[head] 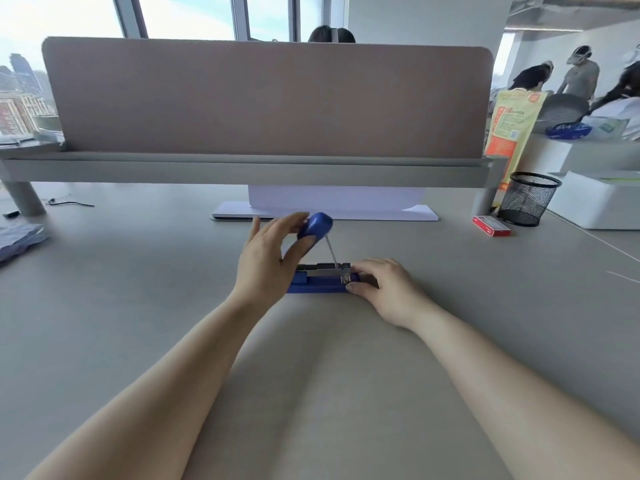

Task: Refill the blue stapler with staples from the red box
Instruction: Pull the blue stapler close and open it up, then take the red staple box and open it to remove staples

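The blue stapler lies on the grey desk in the middle of the view, its lid swung up and open. My left hand grips the raised blue lid between thumb and fingers. The bare metal staple channel shows below it, with a thin spring rod running up to the lid. My right hand pinches the stapler's front end against the desk. The red staple box lies shut at the far right, well away from both hands.
A black mesh pen cup stands behind the red box, beside a white printer. A pink divider panel on a grey rail spans the back, with white paper beneath. A blue cloth lies at the left edge.
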The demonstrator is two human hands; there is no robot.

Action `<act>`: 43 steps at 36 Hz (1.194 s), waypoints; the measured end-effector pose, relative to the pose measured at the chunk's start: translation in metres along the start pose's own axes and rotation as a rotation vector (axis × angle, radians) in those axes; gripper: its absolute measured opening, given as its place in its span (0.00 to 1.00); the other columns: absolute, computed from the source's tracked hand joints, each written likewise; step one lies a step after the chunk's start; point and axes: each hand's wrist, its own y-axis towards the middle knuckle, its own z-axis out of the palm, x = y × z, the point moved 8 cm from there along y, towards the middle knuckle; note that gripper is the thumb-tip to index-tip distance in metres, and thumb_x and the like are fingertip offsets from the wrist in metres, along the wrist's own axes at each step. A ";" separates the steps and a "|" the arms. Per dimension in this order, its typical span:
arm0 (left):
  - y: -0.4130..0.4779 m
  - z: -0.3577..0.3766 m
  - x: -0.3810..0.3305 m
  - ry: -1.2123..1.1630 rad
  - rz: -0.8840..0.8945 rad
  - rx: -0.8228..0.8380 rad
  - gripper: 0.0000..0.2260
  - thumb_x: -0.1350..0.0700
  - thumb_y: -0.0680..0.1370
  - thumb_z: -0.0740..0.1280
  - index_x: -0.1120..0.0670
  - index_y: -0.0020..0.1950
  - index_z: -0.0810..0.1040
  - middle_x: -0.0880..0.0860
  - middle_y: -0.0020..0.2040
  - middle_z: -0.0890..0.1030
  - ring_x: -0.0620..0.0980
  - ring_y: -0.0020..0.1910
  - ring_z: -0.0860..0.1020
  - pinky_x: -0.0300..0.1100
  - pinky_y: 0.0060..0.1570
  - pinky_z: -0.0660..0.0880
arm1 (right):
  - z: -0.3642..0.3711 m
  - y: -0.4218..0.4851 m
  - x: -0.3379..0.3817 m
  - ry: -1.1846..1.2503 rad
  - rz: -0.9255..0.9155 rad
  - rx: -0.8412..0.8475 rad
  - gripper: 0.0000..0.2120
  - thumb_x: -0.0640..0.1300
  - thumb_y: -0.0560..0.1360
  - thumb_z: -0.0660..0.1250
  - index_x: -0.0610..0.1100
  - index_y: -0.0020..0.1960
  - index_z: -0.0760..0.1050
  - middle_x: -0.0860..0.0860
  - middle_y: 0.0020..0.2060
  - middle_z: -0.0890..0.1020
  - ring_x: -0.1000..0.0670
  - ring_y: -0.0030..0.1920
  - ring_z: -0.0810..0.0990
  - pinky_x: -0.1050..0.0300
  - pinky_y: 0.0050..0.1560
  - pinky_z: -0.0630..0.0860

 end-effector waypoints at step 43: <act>-0.030 -0.065 0.114 0.178 -0.487 0.164 0.29 0.37 0.65 0.72 0.45 0.62 0.71 0.49 0.65 0.76 0.57 0.64 0.71 0.55 0.66 0.66 | -0.023 -0.018 -0.024 0.143 0.271 -0.064 0.26 0.55 0.72 0.66 0.49 0.68 0.67 0.47 0.69 0.71 0.46 0.69 0.69 0.54 0.64 0.67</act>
